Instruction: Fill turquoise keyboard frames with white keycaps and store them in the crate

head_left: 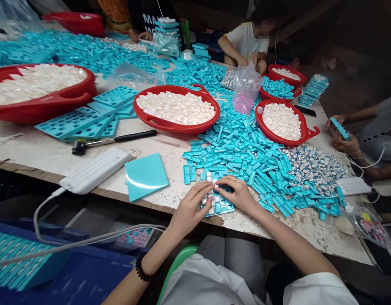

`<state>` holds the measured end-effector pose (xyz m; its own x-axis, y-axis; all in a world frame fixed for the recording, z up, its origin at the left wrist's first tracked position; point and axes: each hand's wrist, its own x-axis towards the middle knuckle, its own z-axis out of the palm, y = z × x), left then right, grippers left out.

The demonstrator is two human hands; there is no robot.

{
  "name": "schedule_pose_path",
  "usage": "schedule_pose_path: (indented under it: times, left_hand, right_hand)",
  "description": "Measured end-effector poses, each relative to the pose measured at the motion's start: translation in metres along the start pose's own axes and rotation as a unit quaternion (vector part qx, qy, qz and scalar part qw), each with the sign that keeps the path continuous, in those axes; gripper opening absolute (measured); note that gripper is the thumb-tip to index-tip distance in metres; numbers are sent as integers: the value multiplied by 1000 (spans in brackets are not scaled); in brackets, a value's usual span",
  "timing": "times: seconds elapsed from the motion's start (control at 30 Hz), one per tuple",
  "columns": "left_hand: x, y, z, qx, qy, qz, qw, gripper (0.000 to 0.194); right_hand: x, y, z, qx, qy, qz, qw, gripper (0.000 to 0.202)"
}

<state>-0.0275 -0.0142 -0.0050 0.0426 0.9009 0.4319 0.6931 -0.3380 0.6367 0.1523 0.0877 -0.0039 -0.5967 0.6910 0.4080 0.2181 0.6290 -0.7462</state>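
Observation:
A turquoise tray (225,206) with small compartments lies at the table's front edge, partly filled with white and turquoise pieces. Over its left side is my left hand (193,206), thumb and fingertips brought together at a white piece. My right hand (238,192) reaches in from the right, its thumb and index finger meeting near the same white pieces; the fingertips are too small to tell what they pinch. A flat turquoise square plate (146,176) rests left of the tray. Loose turquoise pieces (246,152) are heaped behind and to the right.
Red basins of white pieces (176,107) stand behind, beside stacked turquoise trays (77,120). A black-handled hammer (119,139) and a white power bank (95,170) lie left. A person (380,135) at the right holds a turquoise block; others sit at the back.

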Motion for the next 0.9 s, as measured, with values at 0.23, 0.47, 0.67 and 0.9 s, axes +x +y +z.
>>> schedule_pose_path:
  times: [0.23, 0.47, 0.67, 0.9]
  left_hand:
    - [0, -2, 0, 42, -18, 37, 998, 44]
    - [-1, -2, 0, 118, -51, 92, 987, 53]
    - [-2, 2, 7, 144, -55, 94, 984, 67]
    - [-3, 2, 9, 126, -48, 77, 988, 69]
  right_hand:
    - [-4, 4, 2, -44, -13, -21, 999, 14]
    - [-16, 8, 2, -204, -75, -108, 970, 30]
    - [-21, 1, -3, -231, -107, -122, 959, 40]
    - [-21, -2, 1, -211, -104, -97, 967, 43]
